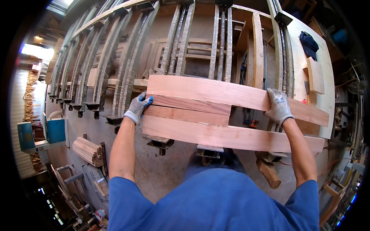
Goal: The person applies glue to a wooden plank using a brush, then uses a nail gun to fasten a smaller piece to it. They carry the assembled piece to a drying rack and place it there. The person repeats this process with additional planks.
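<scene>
Two long pinkish wooden boards lie across the bar clamps, a far board [208,87] and a near board [216,136]. Between their left parts sit two shorter boards, the upper short board [189,104] and the lower short board [189,115], with a dark gap between them toward the left. My left hand [139,106], in a grey glove with blue fingertips, grips the far board's left end beside the upper short board. My right hand [278,106], also gloved, is wrapped over the far board toward its right part. To the right, the long boards stand apart.
Long metal bar clamps [131,57] with threaded screws run away from me in a row. A pale panel [320,42] on the right carries a dark cap [308,45] and a wood block [315,75]. Stacked wood strips [88,150] sit at left, near a teal machine [56,133].
</scene>
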`<state>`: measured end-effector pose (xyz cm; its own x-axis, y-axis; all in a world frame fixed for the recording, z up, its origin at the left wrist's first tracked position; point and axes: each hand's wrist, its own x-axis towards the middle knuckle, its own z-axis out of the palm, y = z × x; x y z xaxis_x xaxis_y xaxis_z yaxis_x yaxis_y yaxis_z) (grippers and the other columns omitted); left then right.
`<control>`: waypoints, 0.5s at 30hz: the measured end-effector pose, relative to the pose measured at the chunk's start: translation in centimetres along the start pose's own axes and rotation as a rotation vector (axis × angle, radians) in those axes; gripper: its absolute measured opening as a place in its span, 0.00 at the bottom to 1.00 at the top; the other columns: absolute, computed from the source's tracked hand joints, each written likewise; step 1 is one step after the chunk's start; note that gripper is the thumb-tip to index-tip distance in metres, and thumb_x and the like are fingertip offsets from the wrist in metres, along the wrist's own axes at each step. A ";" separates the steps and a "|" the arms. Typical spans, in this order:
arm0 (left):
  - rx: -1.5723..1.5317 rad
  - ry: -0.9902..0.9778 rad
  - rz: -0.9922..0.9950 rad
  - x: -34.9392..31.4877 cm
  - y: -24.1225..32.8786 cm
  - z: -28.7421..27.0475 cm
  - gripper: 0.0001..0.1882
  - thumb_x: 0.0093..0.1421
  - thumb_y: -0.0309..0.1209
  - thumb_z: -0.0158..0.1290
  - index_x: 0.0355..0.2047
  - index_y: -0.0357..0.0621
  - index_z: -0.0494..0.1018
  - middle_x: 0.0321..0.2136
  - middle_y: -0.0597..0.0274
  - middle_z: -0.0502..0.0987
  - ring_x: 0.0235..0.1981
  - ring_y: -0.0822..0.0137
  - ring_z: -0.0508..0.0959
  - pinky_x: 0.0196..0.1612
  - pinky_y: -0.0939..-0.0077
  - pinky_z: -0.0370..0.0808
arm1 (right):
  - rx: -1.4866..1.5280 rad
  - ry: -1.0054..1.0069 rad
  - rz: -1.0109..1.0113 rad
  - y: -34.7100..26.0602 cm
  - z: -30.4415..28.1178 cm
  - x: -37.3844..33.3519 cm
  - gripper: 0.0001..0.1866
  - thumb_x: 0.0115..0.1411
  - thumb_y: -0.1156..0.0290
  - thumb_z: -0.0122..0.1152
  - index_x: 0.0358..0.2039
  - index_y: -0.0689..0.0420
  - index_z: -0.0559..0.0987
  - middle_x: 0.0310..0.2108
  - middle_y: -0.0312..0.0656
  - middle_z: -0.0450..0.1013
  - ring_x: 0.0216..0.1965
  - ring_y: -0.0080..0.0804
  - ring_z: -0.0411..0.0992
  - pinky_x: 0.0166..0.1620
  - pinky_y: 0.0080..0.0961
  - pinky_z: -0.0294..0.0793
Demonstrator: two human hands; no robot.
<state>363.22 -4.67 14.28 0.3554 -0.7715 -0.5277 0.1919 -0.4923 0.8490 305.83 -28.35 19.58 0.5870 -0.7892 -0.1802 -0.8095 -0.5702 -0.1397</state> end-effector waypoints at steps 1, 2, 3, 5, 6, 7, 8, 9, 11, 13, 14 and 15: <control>0.002 -0.005 -0.021 0.0 -0.1 0.0 0.24 0.68 0.26 0.59 0.63 0.37 0.71 0.52 0.64 0.80 0.50 0.72 0.79 0.56 0.77 0.77 | -0.007 0.028 -0.019 0.0 0.0 0.0 0.48 0.40 0.68 0.78 0.63 0.57 0.67 0.58 0.51 0.70 0.63 0.52 0.66 0.68 0.45 0.61; 0.004 -0.010 -0.042 -0.1 -0.1 -0.1 0.23 0.68 0.26 0.59 0.63 0.38 0.71 0.52 0.64 0.80 0.50 0.73 0.79 0.55 0.77 0.77 | -0.012 -0.005 -0.007 0.0 -0.1 0.0 0.48 0.40 0.68 0.78 0.63 0.57 0.67 0.58 0.51 0.70 0.63 0.52 0.65 0.69 0.44 0.61; 0.007 -0.013 -0.061 -0.2 -0.1 -0.2 0.23 0.68 0.26 0.59 0.62 0.38 0.72 0.52 0.64 0.80 0.49 0.73 0.79 0.55 0.77 0.77 | -0.015 -0.036 0.003 -0.4 -0.7 0.2 0.48 0.40 0.68 0.78 0.63 0.56 0.67 0.58 0.51 0.70 0.63 0.52 0.65 0.69 0.44 0.61; -0.007 -0.015 -0.046 0.0 -0.6 -0.4 0.23 0.68 0.26 0.58 0.62 0.38 0.72 0.52 0.64 0.80 0.49 0.73 0.79 0.55 0.77 0.77 | -0.024 -0.060 0.011 -0.6 -0.9 0.3 0.48 0.40 0.67 0.78 0.64 0.57 0.67 0.59 0.52 0.69 0.63 0.52 0.65 0.69 0.44 0.61; -0.011 -0.013 -0.035 -0.2 -0.6 -0.3 0.22 0.68 0.26 0.58 0.62 0.38 0.72 0.52 0.64 0.80 0.49 0.73 0.79 0.55 0.77 0.77 | -0.025 -0.050 0.006 -0.5 -0.8 0.1 0.48 0.40 0.67 0.78 0.64 0.57 0.67 0.59 0.52 0.69 0.64 0.52 0.64 0.69 0.44 0.60; -0.032 -0.013 -0.029 -0.4 -0.5 -0.1 0.22 0.69 0.27 0.58 0.62 0.38 0.71 0.52 0.64 0.80 0.49 0.73 0.79 0.55 0.77 0.77 | -0.027 -0.039 0.001 -0.4 -0.7 0.0 0.49 0.40 0.67 0.78 0.65 0.57 0.67 0.59 0.52 0.68 0.64 0.52 0.64 0.69 0.44 0.60; -0.024 -0.008 -0.033 -0.6 -0.4 -0.2 0.22 0.69 0.27 0.58 0.62 0.38 0.71 0.52 0.64 0.80 0.49 0.73 0.79 0.55 0.77 0.77 | -0.023 -0.055 0.010 -0.2 -0.5 0.1 0.51 0.39 0.66 0.80 0.66 0.57 0.65 0.61 0.52 0.67 0.65 0.52 0.63 0.70 0.44 0.59; -0.019 -0.007 -0.036 -0.4 -0.3 -0.2 0.22 0.69 0.27 0.58 0.62 0.38 0.71 0.52 0.64 0.80 0.49 0.73 0.79 0.55 0.76 0.77 | -0.024 -0.072 0.022 0.1 -0.3 0.2 0.54 0.38 0.66 0.82 0.67 0.58 0.64 0.63 0.53 0.66 0.66 0.52 0.62 0.71 0.44 0.58; -0.008 -0.009 -0.037 -0.3 -0.8 -0.3 0.22 0.69 0.29 0.57 0.62 0.37 0.72 0.52 0.64 0.80 0.49 0.73 0.79 0.55 0.76 0.77 | -0.014 -0.097 0.043 0.2 0.0 0.3 0.57 0.37 0.65 0.84 0.68 0.58 0.63 0.65 0.53 0.64 0.67 0.53 0.61 0.72 0.44 0.57; -0.001 -0.012 -0.021 0.1 -1.4 -0.7 0.22 0.71 0.33 0.56 0.61 0.37 0.72 0.51 0.64 0.81 0.50 0.72 0.79 0.55 0.75 0.77 | 0.003 -0.106 0.057 -0.1 -0.3 0.5 0.58 0.37 0.64 0.85 0.69 0.58 0.63 0.66 0.53 0.64 0.68 0.53 0.60 0.72 0.44 0.57; -0.075 -0.001 -0.065 0.6 -1.4 -1.1 0.23 0.70 0.36 0.57 0.61 0.37 0.73 0.51 0.64 0.81 0.49 0.73 0.79 0.55 0.74 0.77 | 0.022 -0.081 0.038 -0.5 -0.6 0.4 0.57 0.38 0.62 0.84 0.69 0.57 0.63 0.66 0.53 0.63 0.69 0.53 0.60 0.72 0.44 0.56; -0.150 0.010 -0.114 0.9 -1.4 -1.3 0.25 0.70 0.39 0.58 0.61 0.37 0.73 0.50 0.64 0.81 0.47 0.73 0.79 0.55 0.74 0.77 | 0.041 -0.063 0.019 -1.6 -1.1 0.2 0.56 0.40 0.60 0.84 0.69 0.56 0.64 0.67 0.53 0.63 0.69 0.52 0.59 0.73 0.44 0.55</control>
<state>364.46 -4.10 12.64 0.3322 -0.7097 -0.6213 0.3658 -0.5102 0.7784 307.20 -27.87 20.82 0.5723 -0.7830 -0.2438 -0.8201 -0.5447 -0.1757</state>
